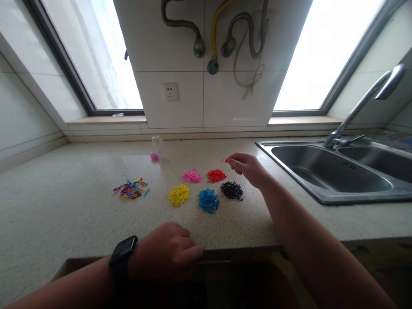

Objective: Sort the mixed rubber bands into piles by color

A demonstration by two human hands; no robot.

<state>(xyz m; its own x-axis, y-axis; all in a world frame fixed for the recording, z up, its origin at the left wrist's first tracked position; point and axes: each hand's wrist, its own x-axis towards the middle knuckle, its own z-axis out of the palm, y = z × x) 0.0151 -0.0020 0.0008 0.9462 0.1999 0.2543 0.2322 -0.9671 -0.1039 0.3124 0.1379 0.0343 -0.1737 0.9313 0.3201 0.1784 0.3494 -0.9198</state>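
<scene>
My right hand pinches a small red rubber band between thumb and fingertips, just above and right of a pile of red rubber bands. Below that wrist lies a black pile. A blue pile, a yellow pile and a pink pile are grouped to the left. Farther left is a mixed-colour heap of bands. At the counter's front edge rests my left hand, fingers curled in, wearing a dark watch; nothing shows in it.
A clear container with a pink end is behind the piles on the speckled counter. To the right sits a steel double sink with a tall faucet. Hoses and a socket are on the tiled wall.
</scene>
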